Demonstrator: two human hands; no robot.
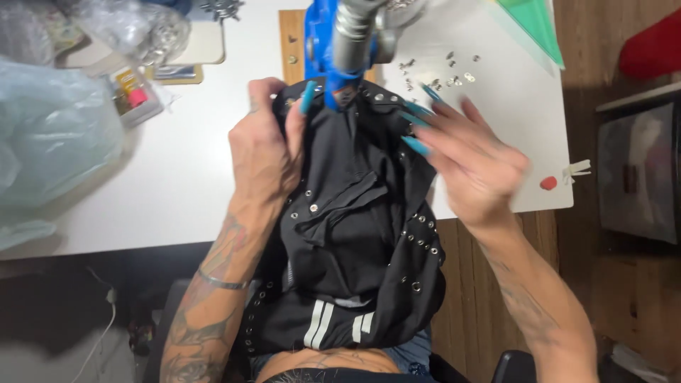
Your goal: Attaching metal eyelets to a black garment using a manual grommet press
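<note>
1. Centrally, black garment (347, 234) studded with metal eyelets, draped from the white table (191, 177) edge down onto the lap, top edge tucked under the blue hand press (333, 50).
2. Left hand (266, 152) clamped on the garment's upper left edge, thumb and fingers closed around the fabric beside the press head.
3. Right hand (472, 159) blurred, fingers spread open, long turquoise nails touching the garment's upper right edge, gripping nothing.
4. Loose silver eyelets (440, 74) scattered on the table just beyond the right hand.
5. Clear plastic bags (50, 135) piled at far left, well apart from both hands.
6. Small red object (548, 183) near the table's right edge.
</note>
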